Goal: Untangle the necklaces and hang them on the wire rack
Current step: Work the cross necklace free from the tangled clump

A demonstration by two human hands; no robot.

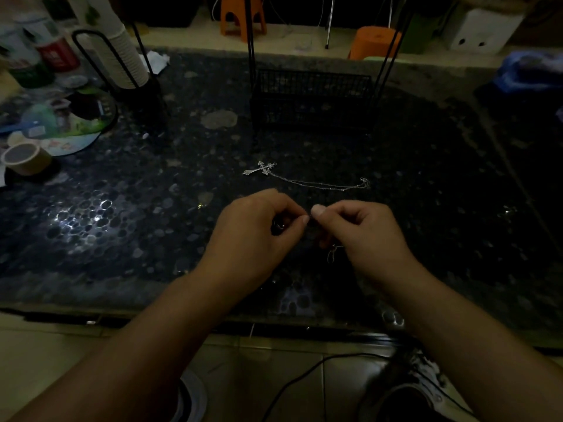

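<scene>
Black wire rack (310, 95) with a low mesh basket at its base, standing at the far middle of the dark speckled stone table (122, 226); whether anything lies inside the basket cannot be told in the gloom. No necklace visible on its two tall uprights.

At far left, one black wire loop holder (122, 74) carrying a tall stack of white paper cups (126, 59), tilted. Beside it, bottles with red and green labels (45, 56) — blurred, number unclear. Nearer the left edge, one roll of tan tape (26, 159) lying flat, next to a round printed fan (70, 129).

Necklaces counted: two. One silver chain necklace with an ornate cross pendant (262, 169) lying free on the table in front of the rack, chain running right from the cross to a small bunch at its end. A second thin silver chain (333, 252) held low between the hands, a short loop dangling below the right palm — mostly hidden.

Left hand (259, 229) with fingers curled, grip pinched on the thin chain at thumb and forefinger. Right hand (362, 233) likewise curled, pinching the same chain; the two fingertips nearly touching above the near middle of the table.

Beyond the table, two orange plastic stools (240, 16) on the floor.
</scene>
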